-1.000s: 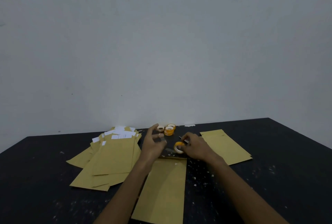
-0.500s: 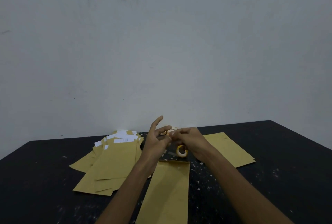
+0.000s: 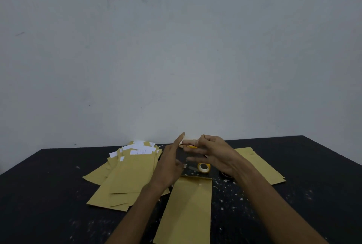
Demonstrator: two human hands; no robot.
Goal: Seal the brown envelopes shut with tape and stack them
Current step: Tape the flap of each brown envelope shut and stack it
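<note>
A brown envelope point(image 3: 188, 210) lies lengthwise in front of me, its far end just below my hands. A yellow tape roll point(image 3: 203, 167) stands on the black table point(image 3: 49, 185) beyond that end, with a short grey strip beside it. My left hand point(image 3: 169, 167) hovers above the envelope's far left corner, its index finger pointing up. To its right, my right hand point(image 3: 214, 154) is raised with its fingers spread toward the left one. The two hands are a little apart, and I see nothing held in either. More tape rolls point(image 3: 188, 143) show behind the fingertips.
A loose pile of brown envelopes point(image 3: 127, 177) with white slips at their far ends lies at the left. A flat stack of envelopes point(image 3: 260, 165) lies at the right. A dark round object point(image 3: 225, 174) sits under my right wrist. White flecks dot the table; a wall stands behind.
A second ago my right hand held the yellow roll; the roll now stands on the table. Both hands rose, met above it, and have since drawn slightly apart.
</note>
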